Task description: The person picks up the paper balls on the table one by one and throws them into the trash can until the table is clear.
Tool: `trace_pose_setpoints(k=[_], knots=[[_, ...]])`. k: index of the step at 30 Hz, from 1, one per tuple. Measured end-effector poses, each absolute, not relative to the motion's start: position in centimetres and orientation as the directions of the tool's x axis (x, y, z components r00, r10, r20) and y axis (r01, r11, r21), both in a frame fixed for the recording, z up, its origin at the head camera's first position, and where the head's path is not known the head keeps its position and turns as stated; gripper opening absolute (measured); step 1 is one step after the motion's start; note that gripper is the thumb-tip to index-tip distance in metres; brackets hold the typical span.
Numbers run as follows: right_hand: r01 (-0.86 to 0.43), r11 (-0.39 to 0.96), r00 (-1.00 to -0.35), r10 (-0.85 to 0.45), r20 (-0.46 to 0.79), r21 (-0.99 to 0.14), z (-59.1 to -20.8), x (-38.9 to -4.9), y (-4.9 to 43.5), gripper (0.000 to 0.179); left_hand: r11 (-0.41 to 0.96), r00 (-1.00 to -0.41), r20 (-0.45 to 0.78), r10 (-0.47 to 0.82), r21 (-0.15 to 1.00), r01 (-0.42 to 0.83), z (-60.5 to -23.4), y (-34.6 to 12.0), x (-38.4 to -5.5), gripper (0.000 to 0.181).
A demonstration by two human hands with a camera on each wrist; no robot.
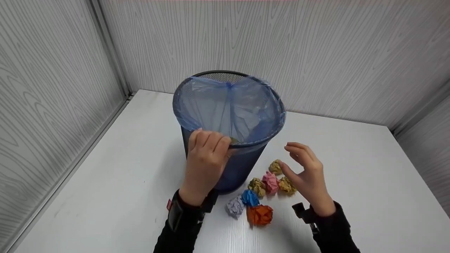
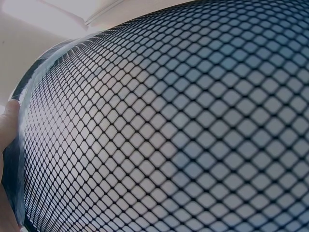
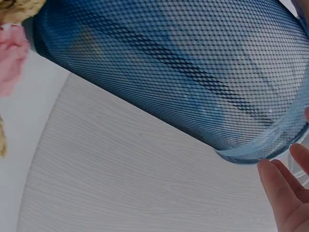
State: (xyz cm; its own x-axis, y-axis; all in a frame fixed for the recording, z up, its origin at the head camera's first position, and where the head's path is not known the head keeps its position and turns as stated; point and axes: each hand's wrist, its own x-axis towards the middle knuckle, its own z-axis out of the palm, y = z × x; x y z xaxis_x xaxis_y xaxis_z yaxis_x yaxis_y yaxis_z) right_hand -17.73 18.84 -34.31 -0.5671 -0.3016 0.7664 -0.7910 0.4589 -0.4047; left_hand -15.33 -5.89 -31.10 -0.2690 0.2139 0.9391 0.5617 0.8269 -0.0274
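Observation:
A dark mesh wastebasket (image 1: 242, 165) stands on the table, lined with a translucent blue bag (image 1: 214, 102) folded over its rim. My left hand (image 1: 207, 154) grips the near rim and the bag's edge, fingers curled over it; the left wrist view is mostly filled by the mesh (image 2: 145, 125). To the right of the basket, my right hand (image 1: 309, 172) is in the air, fingers spread and holding nothing. Crumpled paper balls lie between them: pink (image 1: 270, 182), blue (image 1: 250, 198), orange (image 1: 260, 215), pale purple (image 1: 235, 206) and yellow ones (image 1: 257, 187).
White table (image 1: 116, 168) extends to both sides of the wastebasket. Pale wood-grain panels (image 1: 316, 52) stand behind it and at the left and right. Yellowish patches show through the mesh (image 3: 89, 43) in the right wrist view; what they are is unclear.

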Motion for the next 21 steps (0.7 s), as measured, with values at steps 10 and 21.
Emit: trace_pose_setpoints(k=[10,21], knots=[[-0.699,0.564,-0.703,-0.43,0.566,-0.44,-38.0,-19.3,18.8,0.034,0.83,-0.254,0.946,0.199,-0.025,0.558,-31.2,-6.0,-15.3,0.025],[-0.54,0.741,-0.836,-0.527,0.152,-0.398,-40.4,-20.5,19.0,0.038,0.835,-0.246,0.948,0.201,-0.035,0.549,-31.1,-5.9,-15.4,0.027]])
